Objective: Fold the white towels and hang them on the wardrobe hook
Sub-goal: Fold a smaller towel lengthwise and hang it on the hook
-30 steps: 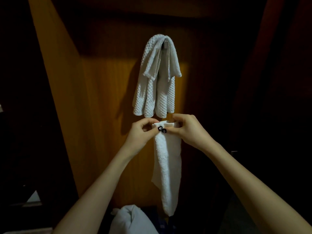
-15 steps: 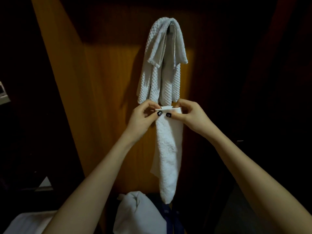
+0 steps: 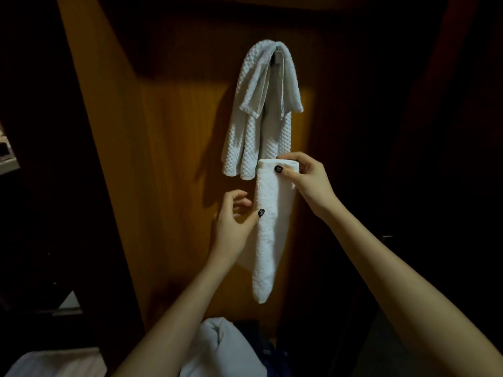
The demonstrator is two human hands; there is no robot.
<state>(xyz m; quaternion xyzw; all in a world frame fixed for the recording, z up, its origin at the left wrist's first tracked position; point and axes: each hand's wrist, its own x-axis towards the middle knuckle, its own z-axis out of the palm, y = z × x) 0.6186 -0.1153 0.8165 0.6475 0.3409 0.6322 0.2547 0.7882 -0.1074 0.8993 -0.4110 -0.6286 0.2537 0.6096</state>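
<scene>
A white waffle-weave towel [image 3: 261,112] hangs folded over the hook [image 3: 277,54] on the wooden wardrobe panel [image 3: 168,159]. Just below it a narrow folded white towel [image 3: 272,227] hangs straight down. My right hand [image 3: 304,176] pinches its top fold, thumb in front and fingers behind. My left hand [image 3: 235,219] is lower, at the towel's left edge about a third of the way down, thumb lying on the cloth and fingers spread behind it. The held towel's top edge overlaps the bottom of the hanging towel.
More white cloth [image 3: 220,349] is bundled below at the bottom centre, with another pale piece [image 3: 54,363] at the bottom left. Dark wardrobe space lies to the right and left of the lit panel. A shelf edge [image 3: 8,159] shows at far left.
My left hand let go of the towel's top edge and dropped down to its left side. My right hand keeps the top fold, now alone and slightly higher against the hanging towel.
</scene>
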